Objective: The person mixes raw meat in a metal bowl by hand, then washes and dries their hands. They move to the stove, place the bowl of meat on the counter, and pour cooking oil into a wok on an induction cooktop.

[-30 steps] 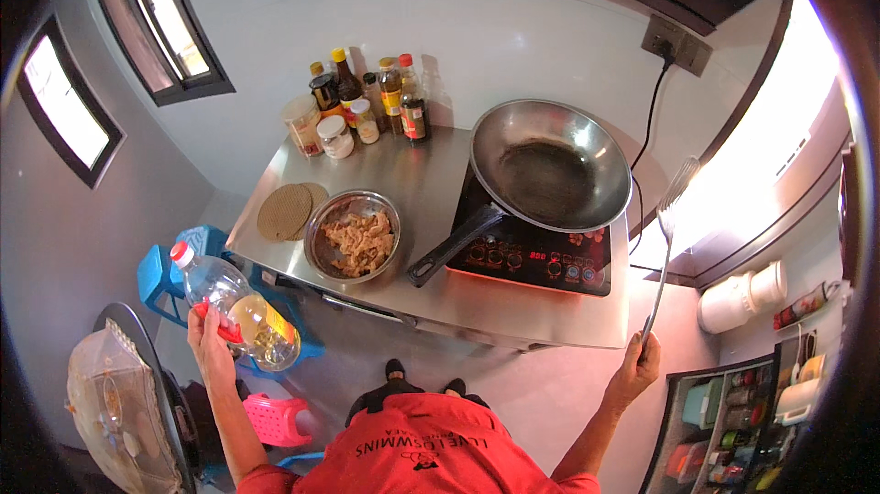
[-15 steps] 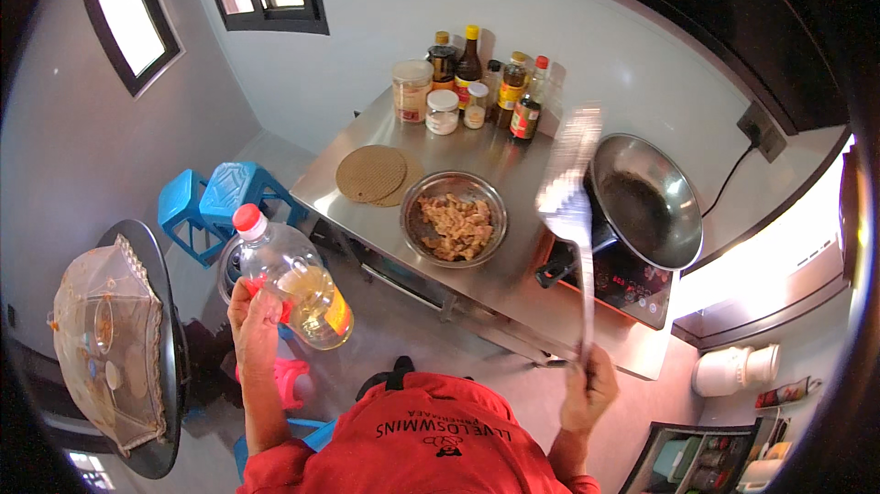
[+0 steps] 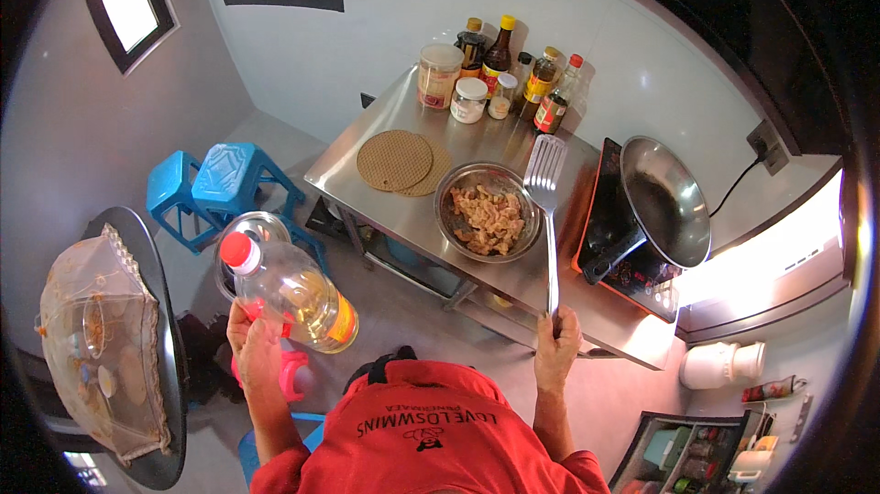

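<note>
The left hand [image 3: 252,347] is covering part of the oil bottle's [image 3: 291,292] base, and the bottle is hiding most of a lidded pot [image 3: 252,228] behind it. The right hand [image 3: 556,347] is wrapping the spatula's [image 3: 547,210] handle end. The condiment bottles' [image 3: 513,72] labels are showing too small to tell. The person's shirt [image 3: 431,434] is running off the lower edge.

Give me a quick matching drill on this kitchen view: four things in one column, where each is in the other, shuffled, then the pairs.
Things:
1. oil bottle
2. slotted spatula
3. wok
4. steel bowl

Places:
A. on the induction cooker
B. held in the right hand
C. on the steel table, beside two round mats
D. held in the left hand

Pairs: 1-D, 2-B, 3-A, 4-C
</note>
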Demonstrator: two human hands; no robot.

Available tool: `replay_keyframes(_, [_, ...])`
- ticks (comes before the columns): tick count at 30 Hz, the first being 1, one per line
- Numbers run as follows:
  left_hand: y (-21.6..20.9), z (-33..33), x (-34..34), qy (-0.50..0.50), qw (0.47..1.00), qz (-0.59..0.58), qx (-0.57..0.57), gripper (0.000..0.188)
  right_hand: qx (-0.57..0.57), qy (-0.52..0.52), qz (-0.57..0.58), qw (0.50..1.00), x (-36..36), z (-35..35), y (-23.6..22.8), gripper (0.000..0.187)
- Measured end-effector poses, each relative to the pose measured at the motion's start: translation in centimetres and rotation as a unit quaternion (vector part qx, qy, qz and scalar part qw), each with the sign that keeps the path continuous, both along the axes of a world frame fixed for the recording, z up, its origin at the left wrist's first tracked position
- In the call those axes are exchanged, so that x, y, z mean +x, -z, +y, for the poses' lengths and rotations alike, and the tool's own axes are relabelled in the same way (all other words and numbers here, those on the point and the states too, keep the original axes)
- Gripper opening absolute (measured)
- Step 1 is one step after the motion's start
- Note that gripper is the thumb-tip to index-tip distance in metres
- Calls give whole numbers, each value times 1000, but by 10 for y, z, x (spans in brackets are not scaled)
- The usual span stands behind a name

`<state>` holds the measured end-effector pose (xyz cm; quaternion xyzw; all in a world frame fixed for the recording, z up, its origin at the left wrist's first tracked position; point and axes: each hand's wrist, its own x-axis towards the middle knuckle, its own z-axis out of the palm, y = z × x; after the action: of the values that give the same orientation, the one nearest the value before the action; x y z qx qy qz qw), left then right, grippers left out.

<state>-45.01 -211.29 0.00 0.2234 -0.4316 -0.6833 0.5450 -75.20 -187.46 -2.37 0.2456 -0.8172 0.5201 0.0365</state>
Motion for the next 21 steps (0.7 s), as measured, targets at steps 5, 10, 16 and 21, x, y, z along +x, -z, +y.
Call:
replay_keyframes(5, [4,-1,-6,-16,999,-12,44,25,-49,-46,-138,988,1,-10,16,9])
replay_keyframes(10, [-1,-3,-12,37,998,-30,45,21,-87,-67,-159,981,12,-37,28,9])
replay_keyframes(16, [7,0,-11,65,994,-64,61,25,-210,-129,-366,897,44,-101,30,19])
replay_keyframes(21, [7,8,-1,62,991,-87,78,33,-131,-159,-246,947,56,-169,94,19])
